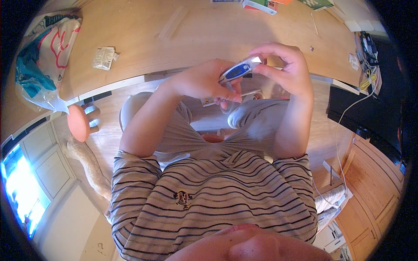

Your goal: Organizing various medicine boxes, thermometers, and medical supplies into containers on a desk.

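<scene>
A blue-and-white digital thermometer (237,71) with a small display is held up above the near edge of the table, tilted up to the right. My left hand (207,80) is closed around its lower end, which the fingers hide. The thumb and forefinger of my right hand (291,65) pinch its upper, whitish end. Just below the left fingers is a clear, see-through piece (228,107); whether the hand holds it, I cannot tell.
On the wooden table (143,26) lie a plastic bag (54,48), a small white packet (103,58), a clear plastic strip (173,22), a thin white stick (314,23) and boxes (261,6). Cables (369,65) bunch at the right. An orange stool (78,123) stands lower left.
</scene>
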`<act>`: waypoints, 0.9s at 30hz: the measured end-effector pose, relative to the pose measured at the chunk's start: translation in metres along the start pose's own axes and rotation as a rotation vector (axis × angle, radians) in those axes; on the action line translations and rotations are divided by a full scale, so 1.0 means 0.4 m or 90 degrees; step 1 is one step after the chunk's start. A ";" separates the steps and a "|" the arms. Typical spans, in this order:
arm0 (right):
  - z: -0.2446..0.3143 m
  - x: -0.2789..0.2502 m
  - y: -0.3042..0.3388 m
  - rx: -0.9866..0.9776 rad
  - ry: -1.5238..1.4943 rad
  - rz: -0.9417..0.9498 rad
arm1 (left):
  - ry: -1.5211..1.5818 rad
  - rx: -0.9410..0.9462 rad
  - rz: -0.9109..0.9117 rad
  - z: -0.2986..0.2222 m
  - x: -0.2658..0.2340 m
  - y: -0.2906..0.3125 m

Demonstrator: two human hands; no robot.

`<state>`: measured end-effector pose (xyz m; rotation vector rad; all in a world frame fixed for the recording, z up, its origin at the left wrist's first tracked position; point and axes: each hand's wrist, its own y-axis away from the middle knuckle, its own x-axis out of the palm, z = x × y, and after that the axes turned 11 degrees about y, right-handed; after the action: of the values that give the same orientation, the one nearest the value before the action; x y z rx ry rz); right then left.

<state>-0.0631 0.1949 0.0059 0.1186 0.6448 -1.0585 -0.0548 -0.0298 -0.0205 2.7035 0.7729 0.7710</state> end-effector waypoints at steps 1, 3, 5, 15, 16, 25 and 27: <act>-0.001 0.000 0.001 0.000 0.000 0.000 | 0.000 0.000 -0.005 0.001 0.000 -0.001; -0.005 0.000 0.003 0.005 -0.013 0.014 | -0.003 0.003 -0.001 -0.003 0.002 0.000; 0.000 0.008 0.004 0.006 -0.006 0.016 | -0.006 0.005 0.002 -0.002 0.003 0.000; -0.003 0.052 -0.008 -0.004 -0.043 0.020 | 0.004 0.035 -0.025 0.000 0.005 -0.006; -0.003 0.052 -0.007 -0.006 -0.043 0.019 | 0.002 0.038 -0.027 -0.001 0.006 -0.005; -0.007 0.007 0.007 0.075 -0.147 -0.084 | 0.040 0.078 -0.045 0.003 -0.007 -0.004; -0.009 0.012 0.006 0.082 -0.142 -0.074 | 0.025 0.081 -0.046 0.003 -0.007 -0.003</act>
<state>-0.0611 0.1937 -0.0001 0.0733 0.3860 -1.2062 -0.0566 -0.0303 -0.0232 2.7602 0.9544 0.7848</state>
